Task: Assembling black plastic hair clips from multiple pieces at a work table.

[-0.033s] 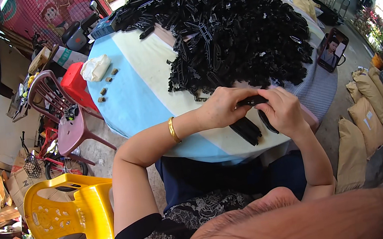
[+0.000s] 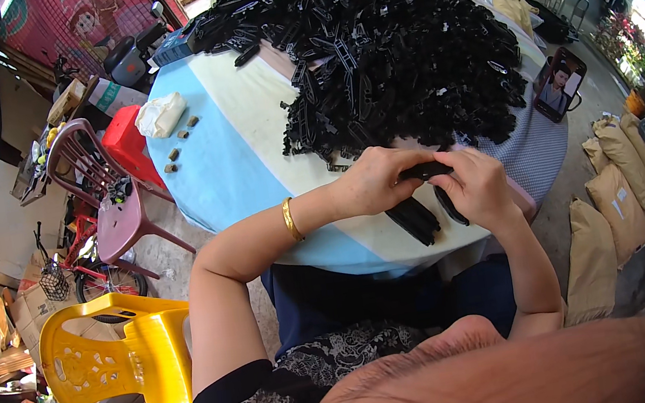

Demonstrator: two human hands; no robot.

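Observation:
My left hand (image 2: 373,182) and my right hand (image 2: 478,184) meet over the near part of the round table. Between their fingertips they grip a small, dark black plastic piece (image 2: 425,170), whose details are partly hidden by the fingers. Just below it, several long black strips (image 2: 414,221) lie side by side on the cloth. A curved black piece (image 2: 450,206) shows under my right hand; whether the hand touches it I cannot tell. Beyond both hands spreads a big heap of black plastic pieces (image 2: 392,51), many of them long and slotted.
The table's cloth (image 2: 234,131) has blue and cream bands. A white plastic bag (image 2: 160,115), several small brown bits and a blue box (image 2: 173,48) sit at its left. A phone (image 2: 559,84) stands at the right. Around are a yellow chair (image 2: 159,360), a pink chair (image 2: 124,229) and sacks (image 2: 620,205).

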